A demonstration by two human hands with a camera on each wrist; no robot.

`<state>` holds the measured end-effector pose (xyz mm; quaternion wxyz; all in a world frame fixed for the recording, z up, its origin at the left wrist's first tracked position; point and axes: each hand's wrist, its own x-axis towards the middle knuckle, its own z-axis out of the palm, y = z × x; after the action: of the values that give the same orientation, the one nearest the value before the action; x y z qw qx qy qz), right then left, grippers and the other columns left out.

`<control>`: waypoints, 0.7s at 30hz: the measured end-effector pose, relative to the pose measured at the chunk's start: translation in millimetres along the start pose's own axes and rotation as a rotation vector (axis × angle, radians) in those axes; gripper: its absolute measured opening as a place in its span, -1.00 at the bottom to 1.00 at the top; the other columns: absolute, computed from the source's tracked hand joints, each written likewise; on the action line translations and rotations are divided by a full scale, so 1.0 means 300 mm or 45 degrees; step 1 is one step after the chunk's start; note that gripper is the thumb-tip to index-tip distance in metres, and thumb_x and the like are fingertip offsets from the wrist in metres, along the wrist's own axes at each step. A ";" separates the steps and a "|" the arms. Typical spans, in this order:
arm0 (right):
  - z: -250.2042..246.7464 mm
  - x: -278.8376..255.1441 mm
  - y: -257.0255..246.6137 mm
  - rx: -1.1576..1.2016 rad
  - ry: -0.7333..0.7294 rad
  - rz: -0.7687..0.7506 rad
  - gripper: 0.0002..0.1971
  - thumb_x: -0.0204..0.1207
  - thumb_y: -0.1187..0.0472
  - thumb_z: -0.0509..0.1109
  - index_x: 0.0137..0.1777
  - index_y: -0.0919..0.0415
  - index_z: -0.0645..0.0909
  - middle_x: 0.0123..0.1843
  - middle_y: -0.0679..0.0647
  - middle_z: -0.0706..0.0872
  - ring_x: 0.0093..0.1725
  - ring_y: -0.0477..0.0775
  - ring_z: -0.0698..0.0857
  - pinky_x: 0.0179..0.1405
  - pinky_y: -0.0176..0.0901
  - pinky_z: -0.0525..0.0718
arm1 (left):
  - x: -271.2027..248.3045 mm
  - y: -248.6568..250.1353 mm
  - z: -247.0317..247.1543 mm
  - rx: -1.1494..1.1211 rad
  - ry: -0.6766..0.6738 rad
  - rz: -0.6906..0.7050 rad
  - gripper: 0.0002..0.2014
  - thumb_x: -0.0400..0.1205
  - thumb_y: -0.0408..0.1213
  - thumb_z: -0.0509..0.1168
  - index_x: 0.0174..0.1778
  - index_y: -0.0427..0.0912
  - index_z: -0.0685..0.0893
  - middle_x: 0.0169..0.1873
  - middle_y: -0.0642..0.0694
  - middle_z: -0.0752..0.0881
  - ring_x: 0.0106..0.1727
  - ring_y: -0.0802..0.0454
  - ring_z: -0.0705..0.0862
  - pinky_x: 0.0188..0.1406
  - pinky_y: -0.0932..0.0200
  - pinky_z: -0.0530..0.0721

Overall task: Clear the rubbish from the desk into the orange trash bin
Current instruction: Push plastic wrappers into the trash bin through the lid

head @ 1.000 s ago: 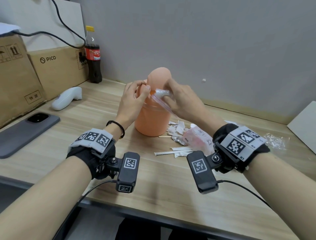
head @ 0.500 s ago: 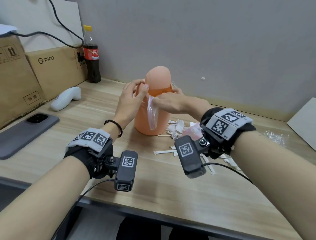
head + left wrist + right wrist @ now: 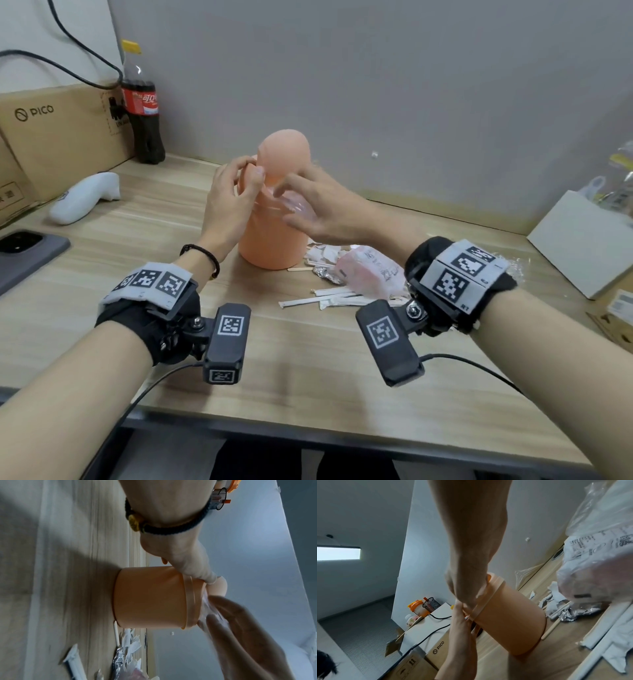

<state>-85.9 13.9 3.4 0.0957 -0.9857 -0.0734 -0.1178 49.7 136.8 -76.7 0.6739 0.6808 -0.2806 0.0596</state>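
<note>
The orange trash bin (image 3: pixel 270 240) stands mid-desk with its domed lid (image 3: pixel 284 154) tipped up. My left hand (image 3: pixel 236 192) holds the bin's top rim between thumb and curled fingers; the left wrist view shows that thumb (image 3: pixel 202 574) on the rim. My right hand (image 3: pixel 308 205) is spread, its straight fingers pressing a clear plastic wrapper (image 3: pixel 294 209) at the bin's mouth. Right of the bin lies rubbish: a pink packet (image 3: pixel 366 274), crumpled foil (image 3: pixel 325 274), paper scraps, a wooden stick (image 3: pixel 299 269) and white chopstick sleeves (image 3: pixel 318 299).
A grey phone (image 3: pixel 27 253) and a white controller (image 3: pixel 85 197) lie at the left. A cola bottle (image 3: pixel 142 113) and a PICO carton (image 3: pixel 61 133) stand at the back left. A white box (image 3: pixel 579 240) and crumpled clear film (image 3: pixel 513 267) are at the right.
The clear wrapper, which hung from my right hand's pinch in front of the bin, is now at the bin's mouth under my spread right fingers. The left hand stayed on the rim.
</note>
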 end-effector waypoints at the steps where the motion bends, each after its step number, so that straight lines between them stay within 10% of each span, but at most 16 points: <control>1: -0.004 0.007 0.003 0.013 0.078 -0.003 -0.77 0.58 0.20 0.29 0.19 0.17 0.63 0.14 0.15 0.61 0.14 0.18 0.58 0.19 0.07 0.57 | -0.001 0.000 -0.002 0.003 -0.001 0.004 -0.68 0.64 0.22 0.21 0.26 0.25 0.59 0.31 0.06 0.59 0.32 0.17 0.59 0.39 -0.06 0.60; 7: -0.019 0.054 0.012 -0.020 0.430 0.233 -0.75 0.54 0.38 0.29 -0.10 0.13 0.80 -0.07 0.00 0.51 0.07 0.08 0.53 0.05 -0.13 0.52 | 0.002 0.002 -0.008 0.023 -0.041 0.011 -0.78 0.71 0.10 0.22 0.26 0.23 0.56 0.31 0.06 0.56 0.35 0.15 0.56 0.41 0.13 0.52; 14: 0.023 0.086 0.000 0.059 0.338 0.366 -0.81 0.50 0.25 0.22 -0.05 0.12 0.68 -0.15 0.09 0.79 -0.10 0.15 0.70 -0.11 0.10 0.70 | -0.004 0.009 -0.010 0.040 -0.064 0.014 -0.81 0.74 0.05 0.21 0.26 0.23 0.53 0.26 0.12 0.51 0.27 0.27 0.51 0.23 0.37 0.44; 21: -0.006 0.047 0.019 -0.035 0.533 0.347 -0.71 0.51 0.35 0.19 0.11 0.15 0.67 0.08 0.13 0.52 0.19 0.14 0.51 0.16 -0.03 0.54 | -0.004 0.005 -0.004 0.021 -0.045 0.022 -0.82 0.75 0.04 0.21 0.25 0.23 0.55 0.23 0.14 0.52 0.25 0.25 0.53 0.22 0.36 0.45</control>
<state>-71.7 9.7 7.6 0.1104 -0.9419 0.0831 -0.3062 48.4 138.3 -75.8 0.6626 0.6850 -0.2977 0.0556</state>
